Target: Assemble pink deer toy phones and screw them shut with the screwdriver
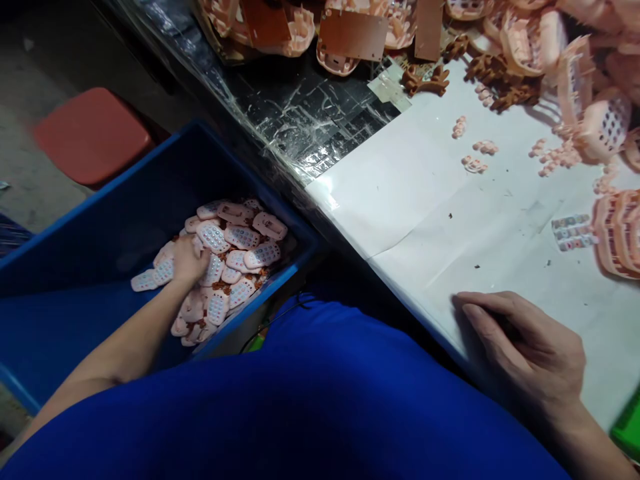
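My left hand [189,261] reaches down into a blue plastic bin [100,297] and touches a heap of pink toy phones [214,237] with dotted keypads. Its fingers are blurred and partly hidden among the pieces, so a grip cannot be made out. My right hand [533,350] rests on its side at the near edge of the white-covered table [400,220], fingers curled in and thumb against the forefinger, with nothing visible in it. Beyond it lie a sheet of small printed keys [573,232] and a stack of pink shells [620,233].
Small pink button clusters [474,164] and brown plastic parts [425,80] lie farther back on the table. Pink casings and brown boards [353,35] crowd the far edge. A red stool [95,137] stands beyond the bin. Something green [627,427] sits at the lower right.
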Demonstrator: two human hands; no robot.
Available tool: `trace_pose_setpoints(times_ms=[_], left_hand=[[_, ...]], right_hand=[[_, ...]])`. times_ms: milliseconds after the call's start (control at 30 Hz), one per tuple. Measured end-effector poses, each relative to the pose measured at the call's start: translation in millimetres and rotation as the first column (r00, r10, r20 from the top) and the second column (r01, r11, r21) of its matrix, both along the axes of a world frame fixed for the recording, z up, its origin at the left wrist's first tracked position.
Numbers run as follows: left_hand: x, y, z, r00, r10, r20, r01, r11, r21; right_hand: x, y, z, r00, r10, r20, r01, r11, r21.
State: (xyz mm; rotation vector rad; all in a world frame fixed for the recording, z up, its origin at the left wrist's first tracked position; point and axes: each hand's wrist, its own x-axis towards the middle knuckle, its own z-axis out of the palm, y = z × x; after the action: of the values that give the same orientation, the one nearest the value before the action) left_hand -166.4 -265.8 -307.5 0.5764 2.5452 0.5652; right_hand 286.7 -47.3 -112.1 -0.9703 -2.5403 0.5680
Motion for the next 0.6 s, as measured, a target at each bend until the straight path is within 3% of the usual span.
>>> trace_pose_setpoints(times_ms=[67,167,233,400,600], left_hand=[[16.9,29.7,-17.8,0.974,-0.223,-0.030,0.223,0.975,-0.006],[43.8,77.4,-44.8,0.862,-0.506,-0.042,0.505,0.863,-0.020],[56.7,103.4,-58.3,0.782,-0.620,-0.063,0.618,0.785,-0.053],[59.4,130.1,-70.7,0.684,-0.725,-0.079,0.692,0.680,-0.242],[36.4,108.6,-60.6,0.673,-0.739,-0.013,0.673,0.619,-0.404]], right_hand=[[-1.0,-0.2,0.1,1.000,-0.003,-0.005,0.003,1.000,-0.004],[-3.8,-0.1,0.9,0.999,-0.004,-0.039,0.004,1.000,0.011],[-4.9,0.1,1.3,0.999,0.000,-0.049,0.001,1.000,0.021],[-2.8,0.0,0.8,0.998,-0.007,-0.064,0.006,1.000,-0.015],[-0.5,0.7,1.1,0.997,0.016,-0.075,-0.015,1.000,0.019]])
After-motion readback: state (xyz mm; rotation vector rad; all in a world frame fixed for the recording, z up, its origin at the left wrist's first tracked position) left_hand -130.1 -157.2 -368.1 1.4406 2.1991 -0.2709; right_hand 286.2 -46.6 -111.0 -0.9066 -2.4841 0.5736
